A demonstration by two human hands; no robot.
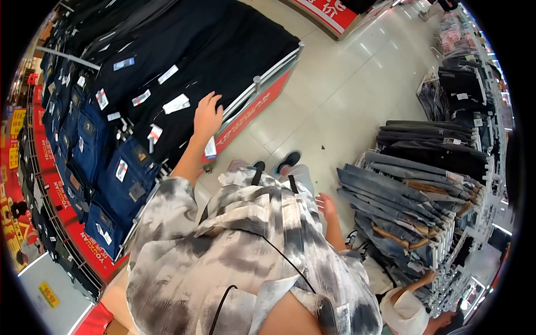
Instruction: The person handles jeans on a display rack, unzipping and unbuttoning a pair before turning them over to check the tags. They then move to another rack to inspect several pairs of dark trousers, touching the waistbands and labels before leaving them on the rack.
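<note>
Black trousers (223,56) (tagged, stacked) under left hand (207,117), fingers spread flat; right hand (325,205) open, empty, near hanging jeans (402,195).

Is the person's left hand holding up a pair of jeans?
No, the left hand lies flat and open on the black folded trousers on the display table, lifting nothing.

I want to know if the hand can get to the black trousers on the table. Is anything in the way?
Nothing visible is in the way. The left hand already lies flat on the folded black trousers, near the table rail. Only white paper tags lie nearby on the fabric. The right hand hangs apart, empty, beside the grey jeans rack.
</note>
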